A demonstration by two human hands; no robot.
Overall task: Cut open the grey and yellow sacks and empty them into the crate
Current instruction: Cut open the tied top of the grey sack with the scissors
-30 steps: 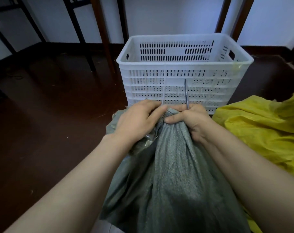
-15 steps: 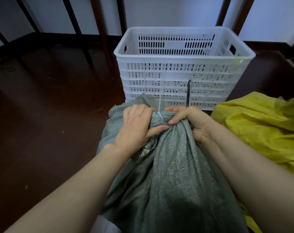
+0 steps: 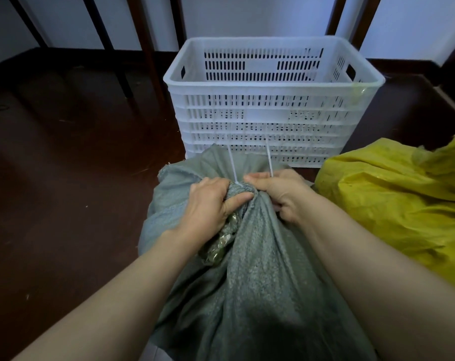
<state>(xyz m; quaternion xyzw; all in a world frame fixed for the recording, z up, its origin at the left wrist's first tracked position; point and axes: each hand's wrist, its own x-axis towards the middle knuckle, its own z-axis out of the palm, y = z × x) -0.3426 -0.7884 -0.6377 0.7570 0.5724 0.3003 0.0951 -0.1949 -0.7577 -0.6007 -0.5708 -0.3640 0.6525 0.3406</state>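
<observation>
Both of our hands were clamped on the grey sack (image 3: 260, 282), which sat on the dark floor (image 3: 65, 178) between our forearms, its gathered neck just short of the white crate (image 3: 273, 86). Our left hand (image 3: 210, 204) curled around the bunched neck, thumb pressed across the folds; our right hand (image 3: 278, 194) gripped the same bunch from the other side. Two thin white strands (image 3: 231, 165) stuck up from the bunch, in front of the crate wall. Off to our right lay the yellow sack (image 3: 390, 199), crumpled, near the crate's corner.
</observation>
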